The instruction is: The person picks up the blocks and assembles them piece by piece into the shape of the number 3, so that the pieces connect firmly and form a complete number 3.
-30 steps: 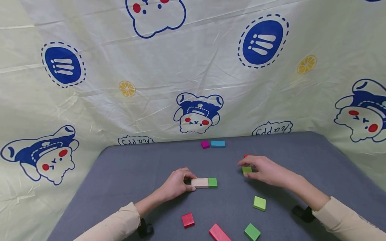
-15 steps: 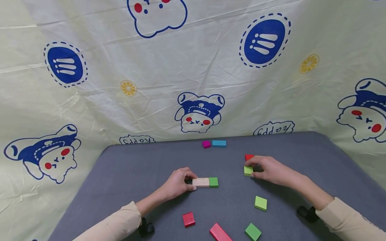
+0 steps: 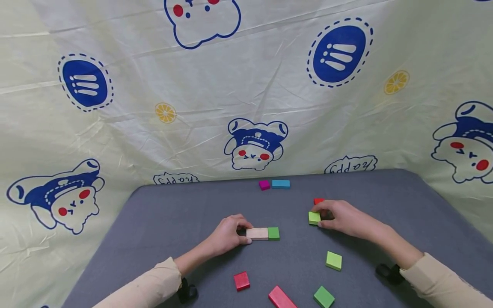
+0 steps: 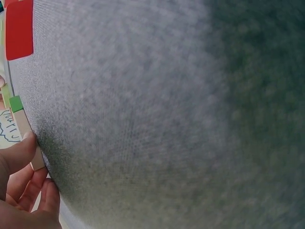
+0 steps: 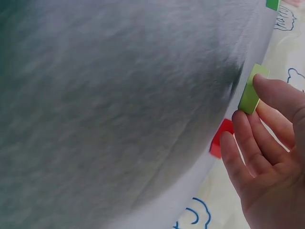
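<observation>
My left hand [image 3: 227,235] pinches the left end of a pale wooden block [image 3: 259,234], thumb on the near side and fingers on the far side. Against that block's right end sits a green block [image 3: 273,233]. Over to the right, my right hand [image 3: 343,218] holds a lime-green block [image 3: 313,218] between thumb and fingers; the right wrist view shows the lime-green block [image 5: 252,90] just above the cloth. Just behind the right fingers lies a red block [image 3: 318,201], partly hidden by them.
A magenta block [image 3: 264,185] and a blue block [image 3: 280,184] lie near the far table edge. Closer in are a red block [image 3: 242,281], a long pinkish-red block [image 3: 282,297], a green block [image 3: 324,297] and another lime-green block [image 3: 334,261]. A printed curtain [image 3: 200,141] hangs behind.
The lime-green block in my right hand has shifted slightly left over the last half second. The left hand and its pale wooden block have stayed in place.
</observation>
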The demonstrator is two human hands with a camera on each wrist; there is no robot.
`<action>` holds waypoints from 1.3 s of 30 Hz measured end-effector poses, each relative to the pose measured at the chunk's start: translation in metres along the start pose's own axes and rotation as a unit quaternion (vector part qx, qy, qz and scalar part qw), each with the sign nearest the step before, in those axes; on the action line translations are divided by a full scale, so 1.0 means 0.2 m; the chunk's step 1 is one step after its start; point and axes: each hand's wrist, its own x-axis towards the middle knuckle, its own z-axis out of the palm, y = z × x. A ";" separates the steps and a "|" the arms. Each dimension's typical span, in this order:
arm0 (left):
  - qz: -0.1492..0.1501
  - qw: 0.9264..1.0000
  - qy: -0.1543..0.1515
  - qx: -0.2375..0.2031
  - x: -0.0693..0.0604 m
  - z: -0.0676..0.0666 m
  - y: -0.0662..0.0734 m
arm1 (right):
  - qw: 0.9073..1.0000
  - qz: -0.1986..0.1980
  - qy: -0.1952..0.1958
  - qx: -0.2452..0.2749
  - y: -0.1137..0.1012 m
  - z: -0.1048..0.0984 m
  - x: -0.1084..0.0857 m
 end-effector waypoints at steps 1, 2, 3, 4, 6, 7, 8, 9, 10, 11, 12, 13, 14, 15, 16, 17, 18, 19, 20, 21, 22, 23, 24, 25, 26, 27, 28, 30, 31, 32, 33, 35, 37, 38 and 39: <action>0.000 1.000 0.000 0.000 0.00 0.00 0.00 | 1.000 -0.002 -0.002 0.003 -0.01 0.00 0.01; 0.000 1.000 0.001 0.000 0.00 0.00 0.00 | 1.000 -0.004 -0.004 0.004 -0.02 0.00 0.01; 0.000 1.000 0.001 0.000 0.00 0.00 0.00 | 1.000 -0.004 -0.006 0.007 -0.03 0.01 0.02; 0.001 1.000 0.001 -0.001 0.00 0.00 0.00 | 1.000 -0.006 -0.008 0.010 -0.04 0.01 0.03; 0.002 1.000 0.001 -0.001 -0.01 0.00 0.00 | 1.000 -0.011 -0.011 0.014 -0.06 0.02 0.04; 0.001 1.000 0.001 0.000 -0.01 0.00 0.00 | 1.000 -0.013 -0.011 0.014 -0.07 0.02 0.05; 0.002 1.000 0.002 0.000 -0.01 0.00 0.00 | 1.000 -0.019 -0.010 0.013 -0.08 0.02 0.05; 0.003 1.000 0.002 0.001 0.00 0.00 0.00 | 1.000 -0.021 -0.010 0.012 -0.09 0.02 0.06; 0.003 1.000 0.002 0.000 -0.01 0.00 0.00 | 1.000 -0.025 -0.011 0.010 -0.10 0.03 0.07; 0.003 1.000 0.003 0.001 -0.01 0.00 0.00 | 1.000 -0.028 -0.011 0.008 -0.11 0.03 0.08; 0.003 1.000 0.003 0.000 -0.01 0.00 0.00 | 0.999 -0.031 -0.014 0.005 -0.12 0.03 0.08; 0.003 1.000 0.003 0.001 -0.01 0.00 0.00 | 0.999 -0.034 -0.015 0.002 -0.13 0.03 0.09; 0.003 1.000 0.004 0.001 -0.01 0.00 0.00 | 0.999 -0.037 -0.017 -0.001 -0.13 0.03 0.10; 0.004 1.000 0.004 0.001 0.00 0.00 0.00 | 0.999 -0.036 -0.020 -0.004 -0.14 0.03 0.11; 0.003 1.000 0.004 0.001 0.00 0.00 0.00 | 0.999 -0.039 -0.023 -0.005 -0.15 0.03 0.12; 0.003 1.000 0.004 0.002 0.00 0.00 0.00 | 0.999 -0.040 -0.025 -0.007 -0.16 0.03 0.12; 0.004 1.000 0.004 0.002 0.00 0.00 0.00 | 0.999 -0.041 -0.028 -0.007 -0.16 0.04 0.13; 0.002 1.000 0.003 0.002 0.00 0.00 0.00 | 0.999 -0.045 -0.031 -0.006 -0.17 0.04 0.14; 0.002 1.000 0.003 0.002 0.00 0.00 0.00 | 0.998 -0.046 -0.032 -0.006 -0.18 0.04 0.15; 0.002 1.000 0.002 0.002 0.00 0.00 0.00 | 0.998 -0.047 -0.033 -0.005 -0.18 0.04 0.15; 0.002 1.000 0.002 0.002 0.00 0.00 0.00 | 0.998 -0.050 -0.034 -0.003 -0.19 0.04 0.16; 0.002 1.000 0.002 0.002 0.00 0.00 0.00 | 0.998 -0.051 -0.035 -0.003 -0.20 0.04 0.17; 0.002 1.000 0.002 0.001 0.00 0.00 0.00 | 0.998 -0.054 -0.035 -0.003 -0.20 0.05 0.17; 0.002 1.000 0.001 0.001 -0.01 0.00 0.00 | 0.998 -0.055 -0.035 -0.004 -0.21 0.05 0.18; 0.002 1.000 0.001 0.001 -0.01 0.00 0.00 | 0.998 -0.055 -0.034 -0.005 -0.22 0.05 0.18; 0.002 1.000 0.002 0.000 -0.01 0.00 0.00 | 0.998 -0.053 -0.035 -0.005 -0.22 0.06 0.19; 0.002 1.000 0.002 0.000 -0.01 0.00 0.00 | 0.998 -0.052 -0.036 -0.004 -0.23 0.06 0.19; 0.002 1.000 0.001 0.000 -0.01 0.00 0.00 | 0.998 -0.048 -0.038 -0.003 -0.24 0.07 0.20; 0.002 1.000 0.001 0.000 -0.01 0.00 0.00 | 0.998 -0.048 -0.039 -0.001 -0.24 0.08 0.21; 0.002 1.000 0.001 0.000 -0.01 0.00 0.00 | 0.998 -0.048 -0.040 0.001 -0.25 0.08 0.22; 0.003 1.000 0.001 0.000 -0.01 0.00 0.00 | 0.998 -0.048 -0.041 0.002 -0.25 0.09 0.22; 0.003 1.000 0.001 0.001 -0.01 0.00 0.00 | 0.998 -0.050 -0.043 0.005 -0.26 0.10 0.23; 0.004 1.000 0.001 0.001 -0.01 0.00 0.00 | 0.998 -0.053 -0.046 0.007 -0.27 0.10 0.25; 0.005 1.000 0.000 0.001 -0.01 0.00 0.00 | 0.998 -0.052 -0.047 0.008 -0.28 0.10 0.25; 0.005 1.000 0.000 0.002 -0.01 0.00 0.00 | 0.997 -0.051 -0.048 0.008 -0.28 0.10 0.25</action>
